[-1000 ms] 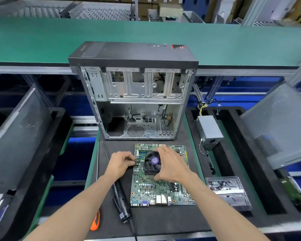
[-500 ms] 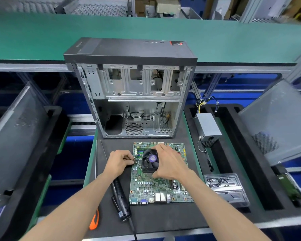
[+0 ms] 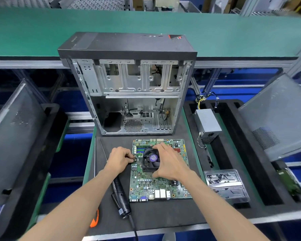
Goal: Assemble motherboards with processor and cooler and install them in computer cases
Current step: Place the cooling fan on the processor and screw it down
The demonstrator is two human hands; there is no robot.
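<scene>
Motherboard (image 3: 159, 181) lies flat on the black mat (image 3: 163, 216), just before the open case (image 3: 129, 87). Right hand (image 3: 170, 162) curls around the cooler (image 3: 150, 160) mounted on it; left hand (image 3: 119, 158) pinches the cooler's thin cable (image 3: 138, 155) at the board's left edge.

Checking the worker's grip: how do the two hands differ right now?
The left hand pinches a small wire at the motherboard's left edge; the right hand spans the cooler fan, fingers and thumb around its sides. The left sits mostly off the board, the right over it. Both are palm down.
</scene>
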